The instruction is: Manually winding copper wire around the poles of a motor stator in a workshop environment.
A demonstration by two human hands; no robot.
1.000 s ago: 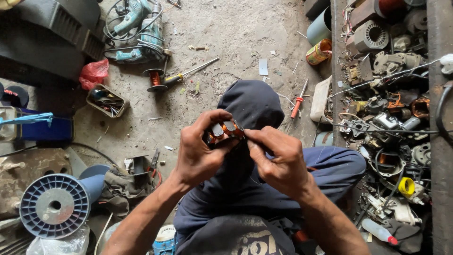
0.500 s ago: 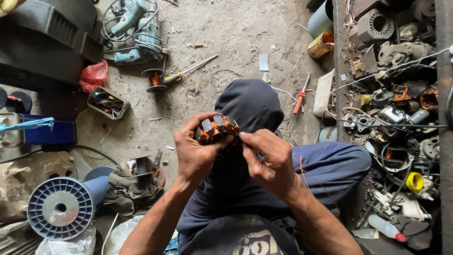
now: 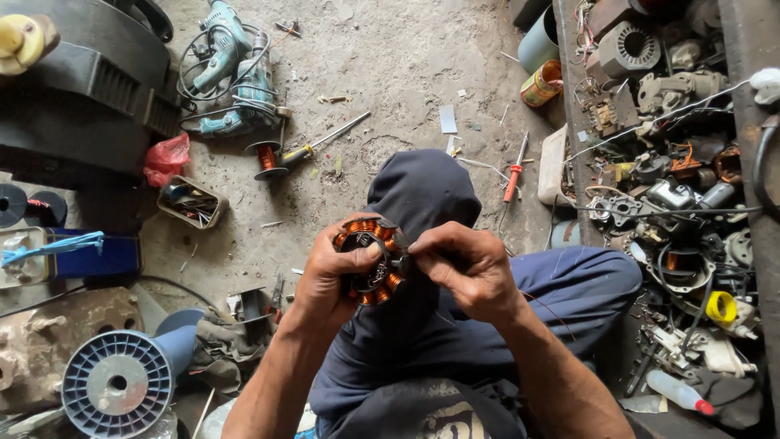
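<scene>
Hands meet over the lap of a person in dark blue trousers, seated on a dusty concrete floor (image 3: 390, 73). The left hand (image 3: 329, 272) has its grip clamped on a round stator (image 3: 370, 260) wound with copper coils, thumb across its face and fingers behind, holding it above the raised knee. The right hand (image 3: 467, 268) pinches with fingertips together at the stator's right edge; what it pinches is too small to tell. Just left of the left forearm lies a blue plastic spool (image 3: 118, 382) beside crumpled rags. Farther out on the floor sit a small tray of bits (image 3: 191, 202), a red plastic bag (image 3: 166, 158), a spool of copper wire (image 3: 266, 158) touching a yellow-handled screwdriver (image 3: 321, 145), and a red-handled screwdriver (image 3: 513, 172) off to the right. Beyond these rest two teal power drills (image 3: 231, 73) tangled in cable, while a heap of motor parts (image 3: 666, 162) lines the right side.
</scene>
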